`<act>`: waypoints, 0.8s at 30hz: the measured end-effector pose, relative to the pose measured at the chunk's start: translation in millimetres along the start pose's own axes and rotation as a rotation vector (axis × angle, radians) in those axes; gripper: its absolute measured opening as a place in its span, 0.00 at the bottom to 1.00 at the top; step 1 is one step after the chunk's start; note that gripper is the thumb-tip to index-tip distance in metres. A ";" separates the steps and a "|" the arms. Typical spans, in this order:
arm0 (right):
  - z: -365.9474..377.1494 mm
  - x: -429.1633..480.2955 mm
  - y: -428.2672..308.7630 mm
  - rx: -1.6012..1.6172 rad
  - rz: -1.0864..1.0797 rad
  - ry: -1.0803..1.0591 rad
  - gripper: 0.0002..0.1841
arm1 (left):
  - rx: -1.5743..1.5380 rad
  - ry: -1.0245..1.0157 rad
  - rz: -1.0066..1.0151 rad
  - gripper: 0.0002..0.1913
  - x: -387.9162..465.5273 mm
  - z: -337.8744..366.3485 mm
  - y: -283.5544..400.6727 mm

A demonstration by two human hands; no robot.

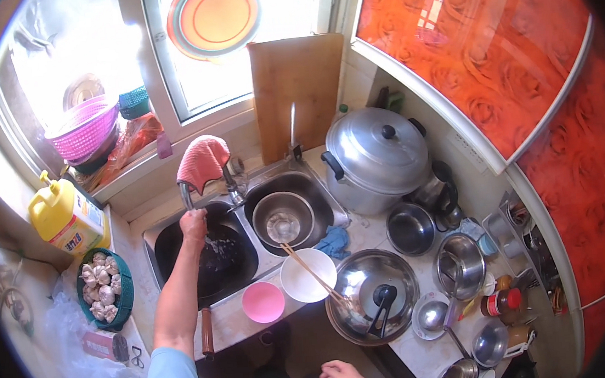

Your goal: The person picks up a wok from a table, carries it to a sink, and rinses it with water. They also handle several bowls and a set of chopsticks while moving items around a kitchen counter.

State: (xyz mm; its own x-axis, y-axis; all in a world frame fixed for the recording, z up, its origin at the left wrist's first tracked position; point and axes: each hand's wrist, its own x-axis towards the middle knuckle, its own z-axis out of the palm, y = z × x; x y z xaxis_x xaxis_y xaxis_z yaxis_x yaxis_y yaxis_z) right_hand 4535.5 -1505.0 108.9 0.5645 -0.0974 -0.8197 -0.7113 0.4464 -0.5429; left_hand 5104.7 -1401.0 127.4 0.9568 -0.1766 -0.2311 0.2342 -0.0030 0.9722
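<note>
My left hand [194, 224] is closed around the end of the curved metal faucet spout [186, 195], over the left basin of the double sink [256, 238]. A pink cloth [203, 159] drapes over the top of the spout. Water splashes below the hand onto a dark wok [219, 281], whose wooden handle [206, 332] sticks out past the counter edge. In the right basin sits a metal bowl [304, 210] with some water in it. My right hand [345, 376] hangs low in front of my body, fingers loosely bent and holding nothing.
Along the front edge stand a pink bowl [263, 302] and a white bowl [302, 282] with chopsticks [314, 273] across it. A large lidded pot [377, 154], a wide metal basin [339, 314] and several bowls crowd the right. Garlic [99, 285] and a yellow jug [67, 213] stand left.
</note>
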 end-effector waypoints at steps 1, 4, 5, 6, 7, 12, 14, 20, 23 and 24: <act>-14.8 -5.0 18.9 0.054 -0.004 0.077 0.17 | 0.011 -0.020 0.044 0.04 1.5 1.8 -4.2; -39.9 -29.9 59.2 0.080 -0.076 0.306 0.10 | -0.200 -0.108 -0.042 0.05 -19.5 7.3 6.9; -54.0 -34.4 81.9 0.060 -0.101 0.344 0.10 | -0.352 -0.152 -0.053 0.05 -26.3 18.3 10.8; -67.7 -38.5 107.0 0.082 -0.089 0.411 0.10 | -0.426 -0.069 -0.097 0.06 -43.3 44.6 25.2; -80.3 -39.9 133.0 0.089 -0.083 0.458 0.10 | -0.426 -0.067 -0.093 0.06 -39.0 37.4 21.7; -122.9 -50.8 239.6 -0.011 0.030 0.618 0.10 | -0.217 -0.109 -0.005 0.11 1.2 5.6 -17.7; -125.9 -63.2 252.5 0.076 0.208 0.611 0.10 | -0.121 -0.009 -0.044 0.13 2.4 5.5 -19.3; -125.1 -75.1 273.7 0.343 0.259 0.632 0.11 | 0.008 -0.076 -0.178 0.11 -30.4 15.1 -7.0; -129.9 -65.7 273.2 0.360 0.265 0.629 0.11 | -0.148 -0.230 -0.302 0.12 -31.1 -1.3 -1.7; -129.7 -62.9 270.5 0.361 0.259 0.629 0.11 | -0.149 -0.232 -0.298 0.12 -34.2 -1.1 1.8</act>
State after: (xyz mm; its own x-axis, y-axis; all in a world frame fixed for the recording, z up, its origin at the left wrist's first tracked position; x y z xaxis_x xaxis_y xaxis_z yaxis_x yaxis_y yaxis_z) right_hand 4253.3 -1493.5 -10.0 -0.0231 -0.3893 -0.9208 -0.5468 0.7760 -0.3143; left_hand 5072.6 -1393.9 137.0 0.7831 -0.4071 -0.4701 0.5338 0.0523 0.8440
